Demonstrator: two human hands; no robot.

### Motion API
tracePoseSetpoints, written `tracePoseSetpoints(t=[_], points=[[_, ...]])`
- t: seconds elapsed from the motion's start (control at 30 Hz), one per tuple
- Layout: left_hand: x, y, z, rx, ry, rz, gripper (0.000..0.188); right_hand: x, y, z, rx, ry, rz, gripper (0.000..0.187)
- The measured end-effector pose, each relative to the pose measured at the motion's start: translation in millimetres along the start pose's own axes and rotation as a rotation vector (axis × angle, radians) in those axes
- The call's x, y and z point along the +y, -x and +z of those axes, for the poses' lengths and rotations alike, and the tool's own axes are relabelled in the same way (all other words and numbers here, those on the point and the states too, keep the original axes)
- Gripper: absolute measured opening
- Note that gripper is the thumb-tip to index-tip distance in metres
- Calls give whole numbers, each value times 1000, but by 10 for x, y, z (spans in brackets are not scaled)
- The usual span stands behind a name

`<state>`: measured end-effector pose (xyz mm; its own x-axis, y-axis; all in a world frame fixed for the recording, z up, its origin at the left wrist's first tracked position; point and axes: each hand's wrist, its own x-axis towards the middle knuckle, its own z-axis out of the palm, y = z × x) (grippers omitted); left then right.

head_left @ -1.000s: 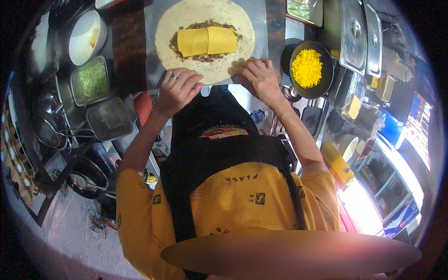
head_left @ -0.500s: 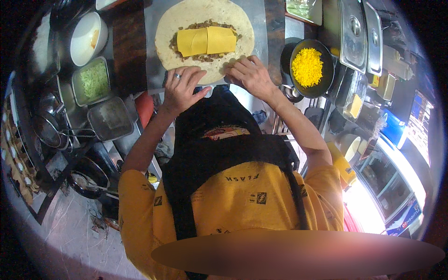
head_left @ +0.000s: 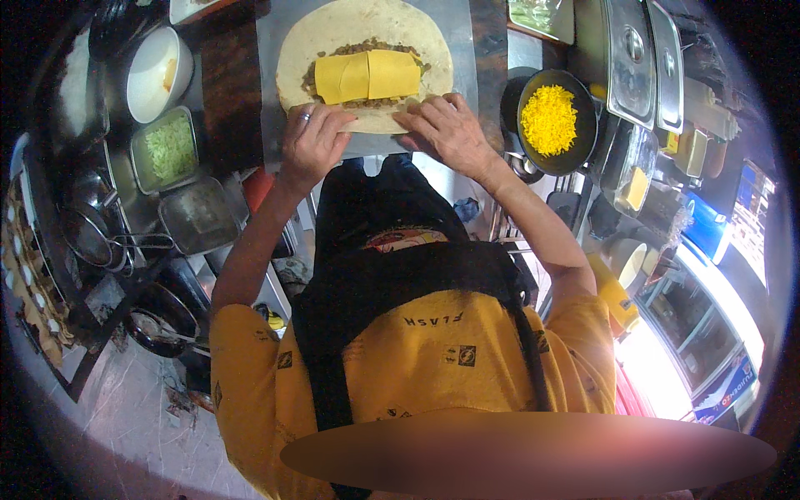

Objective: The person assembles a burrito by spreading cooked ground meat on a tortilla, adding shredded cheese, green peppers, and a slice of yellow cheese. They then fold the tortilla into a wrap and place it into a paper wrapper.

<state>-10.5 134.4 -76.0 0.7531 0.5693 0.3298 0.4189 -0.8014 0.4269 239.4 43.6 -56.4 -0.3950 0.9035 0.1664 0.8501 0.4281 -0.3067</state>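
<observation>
A large round tortilla lies on a grey sheet at the far side of the counter. Browned minced filling is spread over its middle, under overlapping yellow cheese slices. At the tortilla's near left edge, my left hand, wearing a ring, has its fingers curled round the rim. My right hand grips the near right edge in the same way. Between them the near edge is lifted and bent toward the filling. Both thumbs are partly hidden.
To the right is a black bowl of yellow shreds beside lidded steel pans. On the left are a white bowl, a tray of pale green shreds, an uncovered metal tray and a strainer.
Both hands have closed on the tortilla's near edge and raised it away from me, toward the filling. My left hand has turned more upright and shifted slightly left.
</observation>
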Motion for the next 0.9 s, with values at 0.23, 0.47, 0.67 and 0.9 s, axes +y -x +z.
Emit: tracePoseSetpoints(t=[0.23, 0.47, 0.67, 0.9], points=[[-30, -237, -136, 44, 8, 66, 23, 108, -193, -68, 69, -76, -26, 32], [-132, -489, -184, -63, 11, 115, 14, 240, -402, -57, 86, -167, -51, 63], [-235, -499, -54, -41, 67, 82, 41, 267, -426, 30, 79, -254, 15, 63], [-302, -532, -19, -64, 142, 30, 44, 251, -431, 1, 60, -341, 130, 60]])
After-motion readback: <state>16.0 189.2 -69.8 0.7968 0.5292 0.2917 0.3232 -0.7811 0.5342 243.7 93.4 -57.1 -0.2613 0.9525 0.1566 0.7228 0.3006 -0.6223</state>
